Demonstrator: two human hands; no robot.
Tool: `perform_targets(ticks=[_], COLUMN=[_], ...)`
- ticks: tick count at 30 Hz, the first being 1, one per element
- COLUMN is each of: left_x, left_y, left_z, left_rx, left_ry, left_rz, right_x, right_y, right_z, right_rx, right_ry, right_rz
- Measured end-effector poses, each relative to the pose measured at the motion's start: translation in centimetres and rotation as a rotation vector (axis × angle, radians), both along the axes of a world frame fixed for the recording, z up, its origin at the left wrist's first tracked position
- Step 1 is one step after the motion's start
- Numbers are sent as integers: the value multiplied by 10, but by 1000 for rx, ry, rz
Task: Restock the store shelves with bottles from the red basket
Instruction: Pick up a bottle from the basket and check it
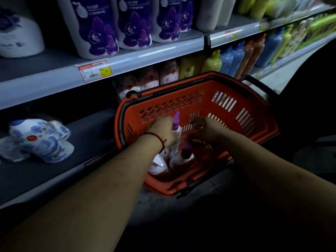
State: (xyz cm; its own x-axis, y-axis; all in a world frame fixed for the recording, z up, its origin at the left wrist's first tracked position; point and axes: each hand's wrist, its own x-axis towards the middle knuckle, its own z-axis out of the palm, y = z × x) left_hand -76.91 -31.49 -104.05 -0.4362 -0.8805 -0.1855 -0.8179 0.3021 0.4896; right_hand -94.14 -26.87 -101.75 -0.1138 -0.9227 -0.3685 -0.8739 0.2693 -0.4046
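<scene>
The red basket [236, 99] sits on the floor against the lower shelf [87, 135]. Both my hands reach into it. My left hand [161, 130], with a red cord on the wrist, is closed around a white bottle with a purple cap [176, 120] that stands upright. My right hand [207, 130] hovers over a second purple-capped bottle [183, 154] lying below it, fingers curled; whether it touches that bottle is hidden. A white bottle top [158, 163] shows at the basket's near left corner.
Blue-patterned white refill pouches [40, 140] lie on the lower shelf at left. Red-dotted pouches [145, 80] and yellow, blue and orange bottles [236, 59] stand behind the basket. Purple-flowered bottles [98, 28] fill the upper shelf. The floor at right is dark.
</scene>
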Motion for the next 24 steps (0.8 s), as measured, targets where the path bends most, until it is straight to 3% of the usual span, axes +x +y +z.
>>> perform_targets(ticks=[5, 16, 24], left_x=[-10, -19, -20], left_y=[-28, -48, -46], left_z=[-19, -60, -66], left_rx=[11, 125, 84], left_ry=[19, 376, 513], left_rz=[96, 176, 171], right_x=[-7, -7, -5], right_y=[-26, -45, -42], right_z=[-26, -57, -64], right_rx=[29, 195, 248], right_ry=[-76, -69, -24], right_rz=[-98, -89, -19])
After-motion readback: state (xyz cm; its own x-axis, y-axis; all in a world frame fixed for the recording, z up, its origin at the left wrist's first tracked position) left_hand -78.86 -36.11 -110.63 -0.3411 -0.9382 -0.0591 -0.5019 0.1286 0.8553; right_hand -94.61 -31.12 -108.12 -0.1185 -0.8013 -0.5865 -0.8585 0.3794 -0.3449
